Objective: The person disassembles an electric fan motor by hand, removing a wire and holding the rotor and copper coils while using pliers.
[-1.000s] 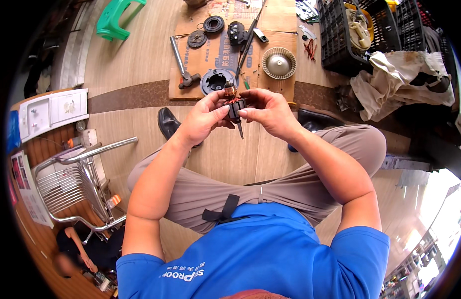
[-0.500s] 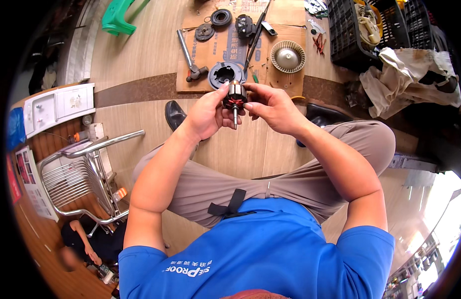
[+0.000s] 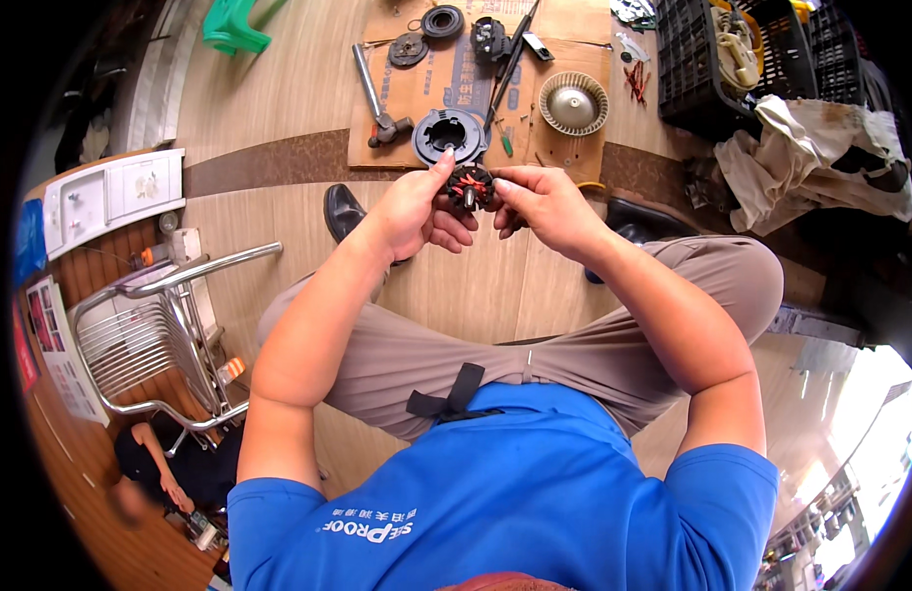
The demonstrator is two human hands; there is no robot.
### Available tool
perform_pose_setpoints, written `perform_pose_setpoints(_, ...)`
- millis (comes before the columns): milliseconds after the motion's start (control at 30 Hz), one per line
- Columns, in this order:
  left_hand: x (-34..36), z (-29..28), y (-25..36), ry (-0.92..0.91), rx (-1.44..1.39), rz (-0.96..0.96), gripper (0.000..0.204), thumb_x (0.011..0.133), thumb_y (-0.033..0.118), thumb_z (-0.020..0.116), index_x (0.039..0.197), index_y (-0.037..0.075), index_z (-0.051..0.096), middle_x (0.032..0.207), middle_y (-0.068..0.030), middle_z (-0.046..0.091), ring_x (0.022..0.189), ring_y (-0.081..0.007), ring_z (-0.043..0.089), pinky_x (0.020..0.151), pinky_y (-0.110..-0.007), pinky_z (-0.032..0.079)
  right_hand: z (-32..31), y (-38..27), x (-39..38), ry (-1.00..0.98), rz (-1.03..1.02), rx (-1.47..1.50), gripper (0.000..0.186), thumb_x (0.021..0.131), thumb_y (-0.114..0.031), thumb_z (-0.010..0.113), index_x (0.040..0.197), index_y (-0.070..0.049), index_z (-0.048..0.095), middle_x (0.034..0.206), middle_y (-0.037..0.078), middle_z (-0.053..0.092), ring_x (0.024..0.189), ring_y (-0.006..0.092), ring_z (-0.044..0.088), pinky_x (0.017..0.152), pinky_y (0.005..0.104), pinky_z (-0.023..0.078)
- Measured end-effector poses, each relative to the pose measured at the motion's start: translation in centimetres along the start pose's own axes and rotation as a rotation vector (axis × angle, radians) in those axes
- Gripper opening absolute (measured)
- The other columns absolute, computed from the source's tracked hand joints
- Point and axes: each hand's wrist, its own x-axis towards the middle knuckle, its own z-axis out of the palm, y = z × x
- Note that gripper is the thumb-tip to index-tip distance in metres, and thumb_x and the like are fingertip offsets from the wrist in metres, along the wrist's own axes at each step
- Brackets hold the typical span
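My left hand (image 3: 414, 208) and my right hand (image 3: 540, 205) hold a small black motor rotor (image 3: 473, 185) with red windings and a short metal shaft pointing up toward me. My left thumb rests against its left side; my right fingertips touch its right side, and the undersides are hidden by my fingers. Just beyond it, a round black housing (image 3: 426, 136) lies on a cardboard sheet (image 3: 574, 44), along with a hammer (image 3: 372, 98), a pale fan wheel (image 3: 572, 103), a dark ring (image 3: 442, 22), a dark disc (image 3: 408, 49) and a black component (image 3: 488, 39).
Black crates (image 3: 692, 94) and a crumpled pale cloth (image 3: 791, 167) are at the right. A green stool (image 3: 229, 25) stands at the upper left, a chrome rack-like chair (image 3: 141, 360) at the left. Another person's arm (image 3: 156, 458) shows at the lower left. My bent knees flank my hands.
The rotor has turned over and tilted, so its windings and shaft now face upward instead of the shaft pointing toward my body. Both hands have shifted slightly up and changed their grip.
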Motion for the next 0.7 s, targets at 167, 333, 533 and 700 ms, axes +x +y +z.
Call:
perform_pose_setpoints(167,0.21,-0.16,0.0,0.098,0.137,-0.048,0.069,0.094,0.065,0.035,0.1,0.001,0.062,0.071,-0.0142,0.063,0.05,-0.0201,0.063,0.044,-0.029,0.053,0.08,-0.44,-0.2,0.002,0.078,0.032,0.031,0.1,-0.016,0.049,0.119,0.006,0.059,0.087,0.008,0.062,0.068,0.0116,0.062,0.061,0.028,0.055)
perform_pose_setpoints(333,0.12,-0.08,0.01,0.107,0.161,-0.07,0.07,0.093,0.066,0.035,0.1,0.002,0.063,0.068,-0.0138,0.062,0.047,-0.0193,0.061,0.04,-0.028,0.049,0.11,-0.4,-0.21,-0.016,0.099,0.015,0.031,0.099,-0.018,0.051,0.115,0.006,0.06,0.088,0.008,0.063,0.068,0.0119,0.062,0.062,0.0279,0.055)
perform_pose_setpoints(533,0.2,-0.34,-0.11,0.11,0.18,-0.085,0.069,0.093,0.067,0.035,0.1,0.004,0.063,0.066,-0.0128,0.061,0.045,-0.0188,0.06,0.038,-0.027,0.047,0.13,-0.43,-0.26,-0.037,0.101,-0.041,0.031,0.097,-0.02,0.055,0.112,0.006,0.062,0.087,0.007,0.063,0.069,0.0117,0.063,0.062,0.0275,0.055)
perform_pose_setpoints(700,0.22,-0.39,-0.19,0.105,0.213,-0.087,0.068,0.093,0.067,0.035,0.097,0.004,0.063,0.065,-0.0124,0.061,0.044,-0.0186,0.06,0.038,-0.027,0.047,0.2,-0.11,-0.19,-0.04,0.098,-0.099,0.032,0.095,-0.02,0.059,0.113,0.007,0.061,0.086,0.007,0.063,0.069,0.0117,0.063,0.061,0.0271,0.055)
